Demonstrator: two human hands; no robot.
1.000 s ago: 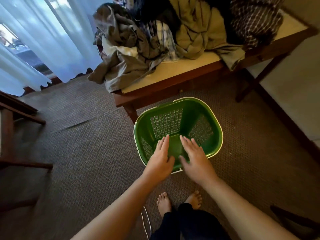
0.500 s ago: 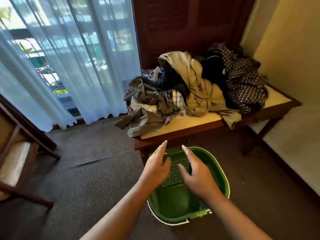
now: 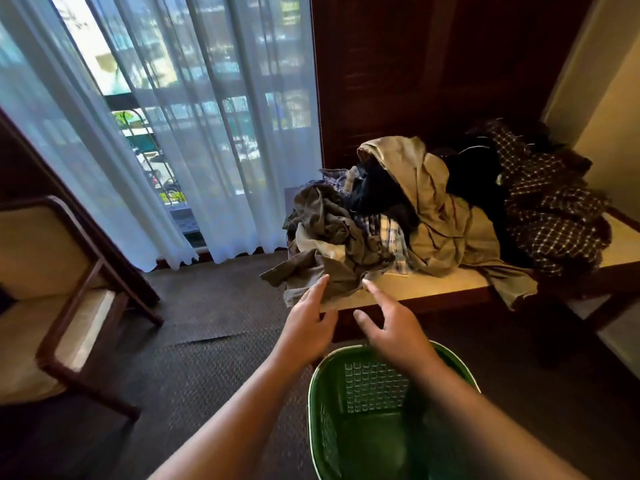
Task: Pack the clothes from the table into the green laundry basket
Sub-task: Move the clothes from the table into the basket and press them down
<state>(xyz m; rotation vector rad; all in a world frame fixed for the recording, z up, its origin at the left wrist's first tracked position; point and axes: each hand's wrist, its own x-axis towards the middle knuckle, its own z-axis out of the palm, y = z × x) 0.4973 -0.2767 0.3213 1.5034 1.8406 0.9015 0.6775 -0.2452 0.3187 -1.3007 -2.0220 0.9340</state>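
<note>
A heap of clothes lies on the low wooden table (image 3: 433, 289): a grey-olive garment (image 3: 318, 244) at the left end hanging over the edge, a tan garment (image 3: 429, 209) in the middle, a dark checked shirt (image 3: 554, 216) on the right. The green laundry basket (image 3: 374, 410) stands empty on the carpet in front of the table. My left hand (image 3: 308, 323) and my right hand (image 3: 391, 327) are stretched forward with fingers apart, fingertips just short of the grey-olive garment's hanging edge. Neither hand holds anything.
A wooden armchair (image 3: 52, 289) with a cream cushion stands at the left. Sheer white curtains (image 3: 173, 133) cover the window behind. A dark wooden panel (image 3: 415, 64) backs the table, and a pale wall (image 3: 616, 133) closes the right side. Brown carpet (image 3: 207, 341) covers the floor.
Both hands have risen from above the basket and reached forward toward the clothes at the table's left end. The view has tilted up, so the basket sits lower in frame.
</note>
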